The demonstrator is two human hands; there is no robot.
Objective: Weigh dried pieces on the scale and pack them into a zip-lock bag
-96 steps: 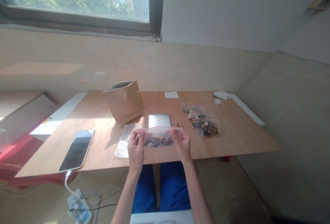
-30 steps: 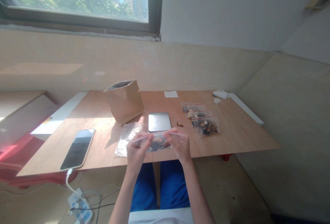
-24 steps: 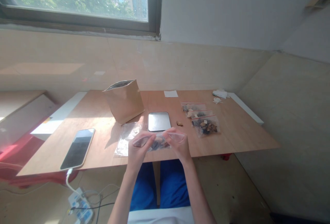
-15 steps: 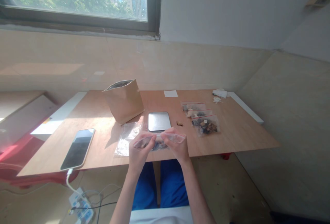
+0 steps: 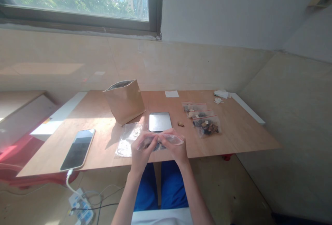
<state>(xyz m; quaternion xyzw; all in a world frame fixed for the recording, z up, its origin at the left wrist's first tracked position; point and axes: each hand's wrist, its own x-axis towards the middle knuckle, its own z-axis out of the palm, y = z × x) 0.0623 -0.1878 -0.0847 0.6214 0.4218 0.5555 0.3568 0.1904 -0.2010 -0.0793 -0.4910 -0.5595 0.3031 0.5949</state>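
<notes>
Both my hands grip the top of a clear zip-lock bag (image 5: 161, 147) at the table's front edge. My left hand (image 5: 141, 150) pinches its left side and my right hand (image 5: 177, 149) its right, with the thumbs close together at the middle. Dark and pale pieces show inside the bag, partly hidden by my fingers. Just beyond the hands lies a flat silver scale (image 5: 160, 121). A small brown piece (image 5: 181, 124) rests to the right of the scale. On the left, a flat clear plastic bag (image 5: 129, 140) lies beside my left hand.
A brown paper pouch (image 5: 126, 102) stands open at back left. Several filled zip-lock bags (image 5: 207, 126) lie to the right. A phone (image 5: 79, 149) with a charging cable is at the left edge. White paper (image 5: 171, 94) and crumpled tissue (image 5: 220, 94) lie at the back.
My hands have drawn slightly closer together, bringing the thumbs nearer to each other along the bag's opening. The things on the table stay where they were.
</notes>
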